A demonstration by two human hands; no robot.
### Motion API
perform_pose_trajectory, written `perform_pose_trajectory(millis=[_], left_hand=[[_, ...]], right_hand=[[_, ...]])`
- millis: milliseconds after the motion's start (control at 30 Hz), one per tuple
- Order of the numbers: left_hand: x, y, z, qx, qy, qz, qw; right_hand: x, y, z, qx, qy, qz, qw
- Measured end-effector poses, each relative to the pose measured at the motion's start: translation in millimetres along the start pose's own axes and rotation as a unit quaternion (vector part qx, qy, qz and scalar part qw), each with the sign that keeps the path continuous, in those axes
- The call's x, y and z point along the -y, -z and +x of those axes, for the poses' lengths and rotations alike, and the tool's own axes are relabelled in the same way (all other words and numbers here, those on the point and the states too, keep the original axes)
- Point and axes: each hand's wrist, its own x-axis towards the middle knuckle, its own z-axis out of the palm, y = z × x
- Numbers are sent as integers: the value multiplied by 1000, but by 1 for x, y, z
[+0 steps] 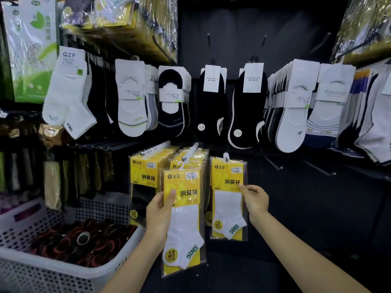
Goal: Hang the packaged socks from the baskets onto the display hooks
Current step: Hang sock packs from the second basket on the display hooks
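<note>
L hand (158,212) grip: thumb across the front, fingers behind, clamped on a yellow sock pack (184,218) w/ white ankle socks, lower centre of frame. Its hanger tab sits at the middle stack (188,159); can't tell if it's caught a hook. R hand (255,200) grip: thumb + fingertips pinch the right edge of the hung pack (229,197), alone on its hook (226,156), right of centre. Left stack (143,172) looks full. Bare hooks (273,163) lower right. White basket (101,271), lower left, holds dark red/black items, type unclear. Prob mid-task: plenty hung, the pack in hand next, basket not empty.
</note>
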Motion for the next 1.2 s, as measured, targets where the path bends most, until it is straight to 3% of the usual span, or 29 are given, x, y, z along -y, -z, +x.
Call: perform_pose_trajectory(millis=[67,133,433,567,767,1000,1200], left_hand=[[1,-2,-3,7,6,-2,1000],[1,-6,-6,14,9,-10,1000],[-2,-53,-25,114,47,-59,991],[-5,-66,-30,138,50,-43,988],[-4,-71,-28,184,81,-17,979],[2,-70,-17,179,61,-8,982],[7,-75,1,180,57,41,981]], right_hand=[[-6,7,-5,-38,-3,-3,999],[-10,13,-12,-26,-7,5,1000],[-1,17,-61,245,31,38,968],[0,25,-64,215,47,69,973],[8,31,-49,107,51,78,990],[18,17,-37,114,100,31,988],[8,-1,-21,87,66,27,994]])
